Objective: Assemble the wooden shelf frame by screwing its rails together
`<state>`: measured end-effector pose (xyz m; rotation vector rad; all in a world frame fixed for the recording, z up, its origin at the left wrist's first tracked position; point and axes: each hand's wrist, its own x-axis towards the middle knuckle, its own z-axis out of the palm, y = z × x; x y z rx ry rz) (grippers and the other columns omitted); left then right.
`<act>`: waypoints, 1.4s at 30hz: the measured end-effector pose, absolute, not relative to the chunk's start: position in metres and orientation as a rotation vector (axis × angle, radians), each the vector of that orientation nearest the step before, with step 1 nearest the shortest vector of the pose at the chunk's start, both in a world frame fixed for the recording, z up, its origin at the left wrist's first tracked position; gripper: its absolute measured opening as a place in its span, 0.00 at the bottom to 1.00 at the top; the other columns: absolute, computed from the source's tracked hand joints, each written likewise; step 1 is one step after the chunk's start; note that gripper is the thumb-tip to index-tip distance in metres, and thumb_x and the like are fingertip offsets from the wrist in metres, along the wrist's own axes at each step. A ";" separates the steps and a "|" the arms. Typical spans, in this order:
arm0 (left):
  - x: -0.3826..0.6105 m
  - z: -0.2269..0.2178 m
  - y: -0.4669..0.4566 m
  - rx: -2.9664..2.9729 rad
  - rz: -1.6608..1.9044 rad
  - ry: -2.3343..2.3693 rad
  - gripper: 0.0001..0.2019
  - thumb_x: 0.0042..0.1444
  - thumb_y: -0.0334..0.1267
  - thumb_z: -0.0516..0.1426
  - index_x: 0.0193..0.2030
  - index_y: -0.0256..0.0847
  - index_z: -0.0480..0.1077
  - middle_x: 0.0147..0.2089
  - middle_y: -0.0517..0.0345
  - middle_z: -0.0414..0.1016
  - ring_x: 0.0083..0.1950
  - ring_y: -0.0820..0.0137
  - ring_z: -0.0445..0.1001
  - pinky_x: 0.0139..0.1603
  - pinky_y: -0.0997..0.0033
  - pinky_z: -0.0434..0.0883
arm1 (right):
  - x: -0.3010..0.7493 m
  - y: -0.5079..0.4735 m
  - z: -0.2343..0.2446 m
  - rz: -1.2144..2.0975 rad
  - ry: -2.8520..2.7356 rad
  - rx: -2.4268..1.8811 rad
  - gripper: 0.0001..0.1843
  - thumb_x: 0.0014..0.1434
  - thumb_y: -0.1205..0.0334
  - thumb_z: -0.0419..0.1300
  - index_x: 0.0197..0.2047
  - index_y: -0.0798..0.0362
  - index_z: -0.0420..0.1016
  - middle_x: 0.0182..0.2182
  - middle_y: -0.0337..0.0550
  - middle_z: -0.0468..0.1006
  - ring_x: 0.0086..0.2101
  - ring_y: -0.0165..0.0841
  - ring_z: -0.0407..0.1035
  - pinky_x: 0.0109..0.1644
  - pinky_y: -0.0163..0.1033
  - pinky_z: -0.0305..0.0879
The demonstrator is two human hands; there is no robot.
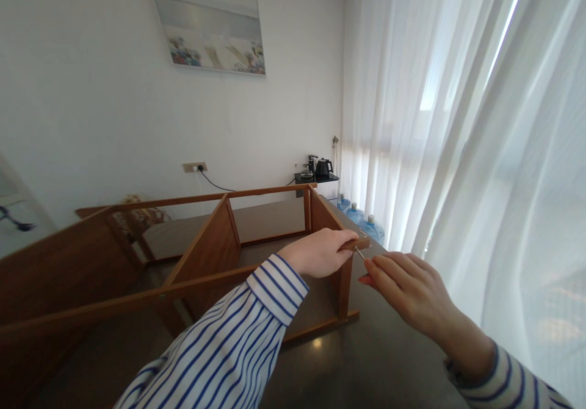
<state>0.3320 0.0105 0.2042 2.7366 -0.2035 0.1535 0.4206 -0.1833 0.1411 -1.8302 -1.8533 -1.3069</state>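
Observation:
A brown wooden shelf frame [201, 250] lies on its side across the dark table [366, 360]. My left hand [320, 251] is closed around the near right end of its upper rail, thumb and fingers pressed on the wood. Between the fingertips of my right hand [407, 287] is a thin metal rod [360, 253] that looks like a hex key. Its far tip meets the end of the rail, right beside my left fingertips. The part of the rod inside my right hand is hidden.
White curtains [458, 122] hang along the right side. Large blue water bottles [370, 227] stand below them on the floor. A black kettle [324, 167] sits on a small stand by the back wall, and a socket [195, 167] holds a plugged-in cord.

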 end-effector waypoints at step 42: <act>0.333 0.202 0.013 2.752 0.165 -0.230 0.11 0.61 0.41 0.48 0.46 0.44 0.67 0.42 0.56 0.75 0.42 0.65 0.73 0.42 0.70 0.66 | 0.387 -0.152 0.112 0.250 -0.705 -1.470 0.23 0.62 0.43 0.47 0.28 0.53 0.67 0.20 0.38 0.68 0.21 0.29 0.62 0.25 0.34 0.57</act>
